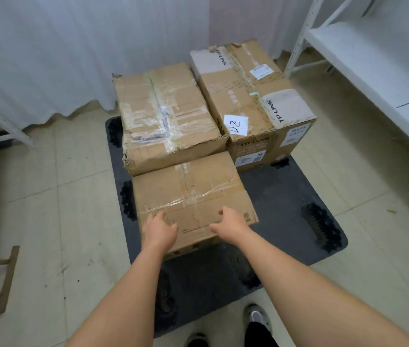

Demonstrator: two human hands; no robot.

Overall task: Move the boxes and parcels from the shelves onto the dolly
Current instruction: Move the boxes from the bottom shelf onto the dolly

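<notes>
Left hand (159,229): fingers spread, palm pressed on the near edge of the small box, gripping nothing.
Small box (191,196): on the dolly, touching the taped box behind it.
Right hand (231,221): open, resting on the same edge.
Taped box (166,113): rear left of dolly.
Labelled box (248,101): rear right.
Dolly (286,221): dark, on the tiled floor.
Shelf (373,58): white, far right.

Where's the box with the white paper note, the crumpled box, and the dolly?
box with the white note (261,106), head view, on its brown top.
crumpled box (168,113), head view, on its taped top.
dolly (281,196), head view, on its bare dark deck.
</notes>
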